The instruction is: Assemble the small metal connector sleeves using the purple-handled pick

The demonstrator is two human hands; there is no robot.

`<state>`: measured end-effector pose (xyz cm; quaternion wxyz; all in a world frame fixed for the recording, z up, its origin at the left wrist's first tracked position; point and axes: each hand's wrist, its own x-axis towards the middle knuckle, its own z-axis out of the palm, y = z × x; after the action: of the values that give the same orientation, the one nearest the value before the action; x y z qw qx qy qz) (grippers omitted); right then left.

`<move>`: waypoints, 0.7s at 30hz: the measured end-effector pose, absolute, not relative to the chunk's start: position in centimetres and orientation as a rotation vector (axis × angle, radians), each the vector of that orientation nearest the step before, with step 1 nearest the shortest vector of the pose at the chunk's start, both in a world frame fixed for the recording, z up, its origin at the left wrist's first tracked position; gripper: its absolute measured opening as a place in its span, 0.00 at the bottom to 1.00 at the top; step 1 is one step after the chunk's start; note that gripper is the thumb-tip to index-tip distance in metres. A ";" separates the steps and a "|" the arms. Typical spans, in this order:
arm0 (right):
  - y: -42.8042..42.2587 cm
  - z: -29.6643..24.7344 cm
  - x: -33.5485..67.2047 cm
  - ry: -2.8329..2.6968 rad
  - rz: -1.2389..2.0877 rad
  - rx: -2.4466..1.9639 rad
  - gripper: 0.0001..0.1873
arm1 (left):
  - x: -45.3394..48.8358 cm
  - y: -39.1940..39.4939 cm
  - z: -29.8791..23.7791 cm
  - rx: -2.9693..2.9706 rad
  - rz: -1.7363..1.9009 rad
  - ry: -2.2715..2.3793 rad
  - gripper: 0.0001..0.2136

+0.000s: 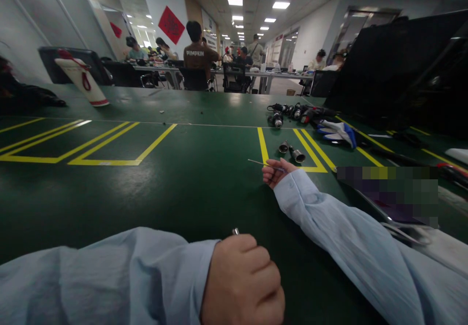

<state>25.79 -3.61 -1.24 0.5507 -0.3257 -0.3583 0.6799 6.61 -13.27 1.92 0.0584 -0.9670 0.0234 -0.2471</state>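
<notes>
My left hand [243, 281] is curled into a fist near the bottom of the head view. A small shiny metal tip [236, 231] pokes out above its knuckles; the rest of that object is hidden. Farther out over the green table [204, 179], my right hand [277, 173] pinches a thin metal rod [256, 162], whose free end points left. Just beyond the right hand are two dark metal connector-like parts, one standing [283, 147] and one lying [298, 156] with its round opening towards me.
Black cylindrical parts with cables [277, 119] lie at the back right, beside a blue and white glove [338, 132]. A blurred-out flat device [395, 198] sits right of my arm. Yellow tape [98, 162] marks the table. A white cup-like container [82, 81] stands far left; people sit behind.
</notes>
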 end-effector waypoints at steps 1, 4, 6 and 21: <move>-3.6 -1.3 25.7 -0.837 1.597 -0.779 0.09 | 6.4 -12.8 2.0 -2.957 -0.751 -0.008 0.10; -3.8 -1.5 25.4 -0.812 1.555 -0.806 0.03 | 5.6 -11.4 2.2 -3.091 -0.718 -0.288 0.10; -3.9 -1.6 25.1 -0.801 1.522 -0.826 0.04 | 5.0 -10.6 2.2 -3.184 -0.752 -0.480 0.08; -18.8 0.3 23.4 -2.382 0.403 -0.457 0.11 | 1.7 -8.8 1.6 -3.290 -0.873 -1.043 0.13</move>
<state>23.38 -18.84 0.28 0.3349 -0.1750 -0.9129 0.1544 1.74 -8.83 1.64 -0.2079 -0.9039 -0.2867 -0.2399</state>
